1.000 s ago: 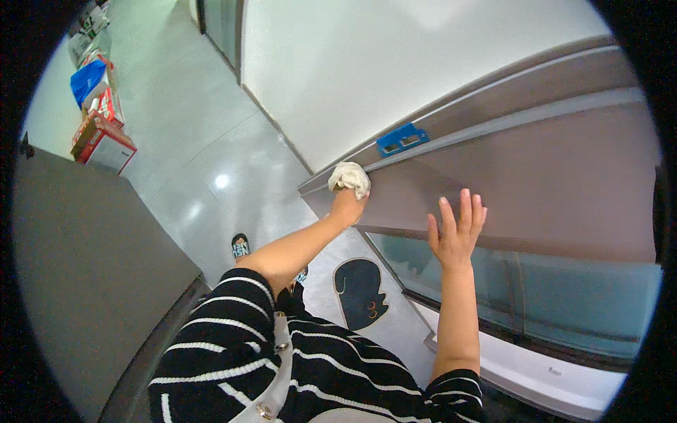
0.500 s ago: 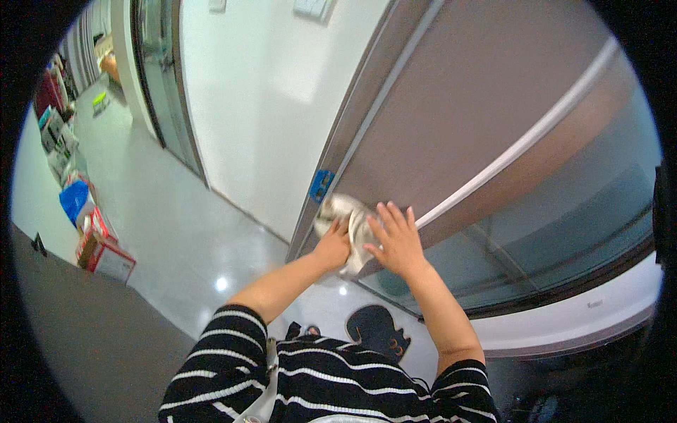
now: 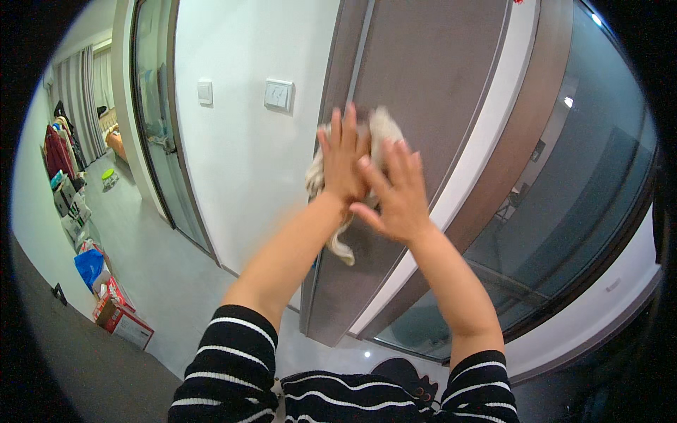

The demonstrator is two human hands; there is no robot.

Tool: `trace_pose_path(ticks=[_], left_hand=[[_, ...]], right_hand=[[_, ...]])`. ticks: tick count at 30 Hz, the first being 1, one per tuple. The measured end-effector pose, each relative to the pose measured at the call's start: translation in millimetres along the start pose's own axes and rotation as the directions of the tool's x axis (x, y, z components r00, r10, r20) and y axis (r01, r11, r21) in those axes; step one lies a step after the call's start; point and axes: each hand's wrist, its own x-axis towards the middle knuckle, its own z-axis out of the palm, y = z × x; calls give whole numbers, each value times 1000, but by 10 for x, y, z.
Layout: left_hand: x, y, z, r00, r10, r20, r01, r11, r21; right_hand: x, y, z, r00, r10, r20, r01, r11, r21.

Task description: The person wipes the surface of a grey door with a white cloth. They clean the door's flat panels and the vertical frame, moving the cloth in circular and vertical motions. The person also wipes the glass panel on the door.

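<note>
A cream-coloured cloth (image 3: 385, 128) lies bunched against a brown-grey door panel (image 3: 437, 63), with one end hanging below my hands. My left hand (image 3: 344, 158) presses on the cloth, its fingers stretched upward and slightly apart. Beside it, my right hand (image 3: 399, 194) is open with fingers spread, over the right part of the cloth; its thumb reaches toward my left hand. Whether the right palm touches the cloth or the panel is hard to tell. The middle of the cloth is hidden behind both hands.
Left of the panel, a white wall carries two switch plates (image 3: 278, 95). Beyond it is a glass door (image 3: 156, 106). A red-and-white carton (image 3: 127, 324) and a blue bag (image 3: 89, 268) line the left wall. A large glass pane (image 3: 564, 190) stands at right. A dark mat (image 3: 402, 374) lies below.
Both hands and the cloth have moved up the panel. My left fingers, earlier partly hidden in the cloth, now stretch flat over it. The view has tilted upward.
</note>
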Motion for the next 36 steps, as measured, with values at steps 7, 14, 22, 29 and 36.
trace_pose_path(ticks=[7, 14, 22, 29, 36], left_hand=[[-1623, -289, 151, 907, 329, 265, -309, 944, -112], [622, 150, -398, 936, 87, -342, -201, 927, -316], [1542, 183, -320, 940, 23, -340, -196, 853, -484], [518, -14, -6, 988, 102, -113, -96, 994, 58], [-374, -187, 359, 979, 52, 195, -11, 978, -207]], right_hand=[[-823, 171, 308, 923, -261, 282, 276, 961, -13], [-99, 550, -232, 965, -184, -189, 195, 980, 44], [814, 1051, -292, 965, -231, -122, 157, 886, -437], [1706, 977, -669, 951, -310, -4, 259, 799, -542], [914, 747, 46, 871, -489, 40, 475, 821, -317]])
